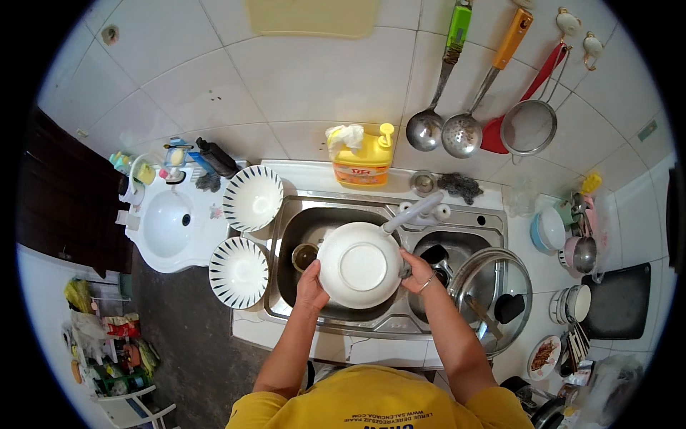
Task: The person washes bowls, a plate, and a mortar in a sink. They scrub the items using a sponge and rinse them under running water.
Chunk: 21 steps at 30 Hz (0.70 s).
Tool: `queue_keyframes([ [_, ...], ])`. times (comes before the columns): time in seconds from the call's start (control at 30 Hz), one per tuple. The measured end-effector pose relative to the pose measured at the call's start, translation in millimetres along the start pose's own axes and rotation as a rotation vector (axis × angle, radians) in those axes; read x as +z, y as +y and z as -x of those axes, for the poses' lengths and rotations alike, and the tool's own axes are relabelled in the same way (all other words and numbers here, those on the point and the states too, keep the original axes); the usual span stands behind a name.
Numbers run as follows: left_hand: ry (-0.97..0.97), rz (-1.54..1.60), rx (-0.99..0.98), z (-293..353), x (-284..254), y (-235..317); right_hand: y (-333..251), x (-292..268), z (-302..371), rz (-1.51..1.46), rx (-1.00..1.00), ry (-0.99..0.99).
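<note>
A white bowl (359, 236) is held bottom up over the left sink basin (314, 218), its foot ring facing me. My left hand (312, 287) grips the rim at the lower left, fingers partly hidden beneath. At the right rim my right hand (416, 273) is closed on the bowl, with a small grey scrubber (406, 269) showing by the fingertips. The grey faucet (413, 212) reaches to the bowl's upper right edge. Below the bowl's left side, a brown round cup-like thing (305, 256) sits in the basin. Two striped bowls (253, 198) (239, 273) rest left of the sink.
Dark items lie in the right basin (457, 243); a glass lid (525, 286) overlaps its right side. Behind the sink stand a yellow jug (363, 159) and a dark scouring pad (459, 187). Ladles and strainers (529, 127) hang on the wall. A white washbasin (161, 243) is at left.
</note>
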State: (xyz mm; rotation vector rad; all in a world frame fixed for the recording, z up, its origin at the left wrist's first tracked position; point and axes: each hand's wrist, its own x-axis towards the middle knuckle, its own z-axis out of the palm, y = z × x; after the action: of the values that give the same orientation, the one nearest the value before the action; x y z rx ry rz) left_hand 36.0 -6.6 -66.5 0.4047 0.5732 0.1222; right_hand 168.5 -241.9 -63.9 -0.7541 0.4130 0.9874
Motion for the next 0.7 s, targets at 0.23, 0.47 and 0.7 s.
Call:
queue_keyframes([
  [0.23,0.107,-0.017,-0.074,-12.6,5.0,-8.7,-4.8,19.0,14.2,-0.039,0.018,-0.237],
  [0.47,0.187,-0.669,-0.204,-40.4,43.3,-11.1,-11.0,36.3,25.3,0.537,-0.187,-0.060],
  [0.7,0.144,-0.399,-0.256,-5.9,37.8,-28.7,55.7,94.6,37.9,1.811,-0.394,-0.174],
])
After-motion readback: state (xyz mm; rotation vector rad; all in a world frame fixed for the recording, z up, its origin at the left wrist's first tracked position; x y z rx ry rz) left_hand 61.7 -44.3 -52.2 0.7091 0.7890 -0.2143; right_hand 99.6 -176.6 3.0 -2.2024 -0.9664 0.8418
